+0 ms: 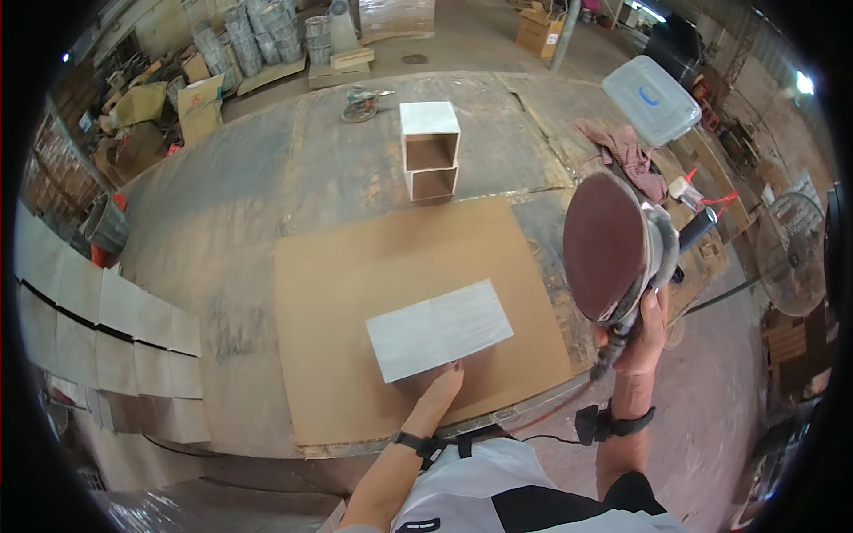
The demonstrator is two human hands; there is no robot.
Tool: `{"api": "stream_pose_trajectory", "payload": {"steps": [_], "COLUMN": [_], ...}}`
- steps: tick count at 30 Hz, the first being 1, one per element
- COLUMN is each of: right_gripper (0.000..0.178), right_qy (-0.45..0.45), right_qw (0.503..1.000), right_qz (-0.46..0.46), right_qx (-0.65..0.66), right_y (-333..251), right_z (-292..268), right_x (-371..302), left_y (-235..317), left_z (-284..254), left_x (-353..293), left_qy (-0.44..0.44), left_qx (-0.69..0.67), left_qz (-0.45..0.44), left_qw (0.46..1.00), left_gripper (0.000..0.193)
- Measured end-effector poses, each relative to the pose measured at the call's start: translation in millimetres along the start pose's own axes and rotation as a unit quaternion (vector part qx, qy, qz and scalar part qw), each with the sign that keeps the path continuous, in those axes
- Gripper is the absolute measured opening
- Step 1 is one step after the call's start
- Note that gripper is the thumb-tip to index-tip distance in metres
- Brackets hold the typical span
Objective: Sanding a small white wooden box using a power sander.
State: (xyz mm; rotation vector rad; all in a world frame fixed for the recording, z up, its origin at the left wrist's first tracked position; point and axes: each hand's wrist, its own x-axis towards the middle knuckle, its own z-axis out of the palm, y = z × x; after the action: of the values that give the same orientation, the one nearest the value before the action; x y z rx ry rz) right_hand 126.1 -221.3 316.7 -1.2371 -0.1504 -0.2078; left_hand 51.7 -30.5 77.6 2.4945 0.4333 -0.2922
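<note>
A white-topped wooden box (440,329) lies on a brown board (320,275) in front of me. My left hand (444,382) grips the box at its near edge; most of its fingers are hidden beneath that edge. Raised off to the right, my right hand (647,342) is closed around a disc sander (662,249). The sander's round, dark red abrasive face is turned to the left, apart from the box. A hose runs down from its handle.
Two open-fronted boxes (430,147) stand stacked farther back on the worn table (222,204), near a small tool (360,105). Rows of white boxes (115,346) line the left. At right are a cloth (626,155), a clear plastic lid (653,99) and a fan (791,249).
</note>
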Motion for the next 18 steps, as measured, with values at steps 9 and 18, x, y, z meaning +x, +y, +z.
{"api": "stream_pose_trajectory", "payload": {"steps": [9, 18], "right_gripper": [0.079, 0.082], "right_qy": [-0.013, -0.208], "right_qw": [0.993, 0.920], "right_qz": [0.004, -0.075], "right_qx": [0.119, -0.324], "right_y": [27, 33], "right_z": [-17, 13], "right_x": [-2, -5], "left_y": [0, 3], "left_z": [2, 6], "left_x": [4, 8], "left_qy": [0.015, 0.037], "left_qx": [-0.012, -0.046], "left_qz": [-0.008, -0.001], "left_qw": [1.000, 0.998], "left_gripper": [0.044, 0.047]}}
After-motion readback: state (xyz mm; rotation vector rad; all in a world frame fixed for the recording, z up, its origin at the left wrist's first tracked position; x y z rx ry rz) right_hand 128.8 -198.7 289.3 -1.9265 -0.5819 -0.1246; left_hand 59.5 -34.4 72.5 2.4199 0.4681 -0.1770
